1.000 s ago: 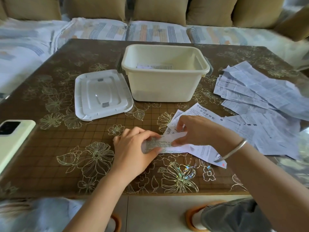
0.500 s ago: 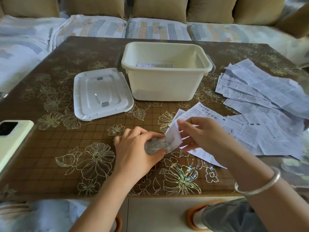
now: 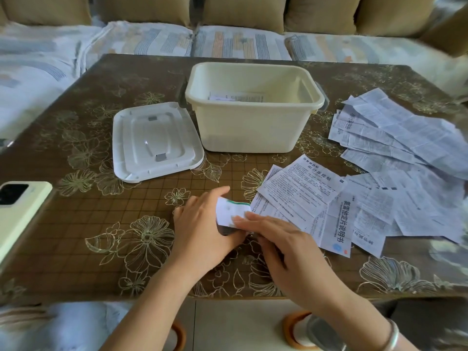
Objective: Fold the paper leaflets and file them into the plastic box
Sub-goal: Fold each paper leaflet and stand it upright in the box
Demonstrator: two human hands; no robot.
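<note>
Paper leaflet [image 3: 231, 214] now folded smaller, left hand [image 3: 202, 231] holding, right hand [image 3: 283, 244] pressing

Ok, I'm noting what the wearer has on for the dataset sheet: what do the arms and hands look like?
The left hand and right hand are ungloved, with no rings showing. Both forearms are bare, no sleeves in view. A plain silver bangle circles the right wrist; the left wrist wears nothing.
</note>
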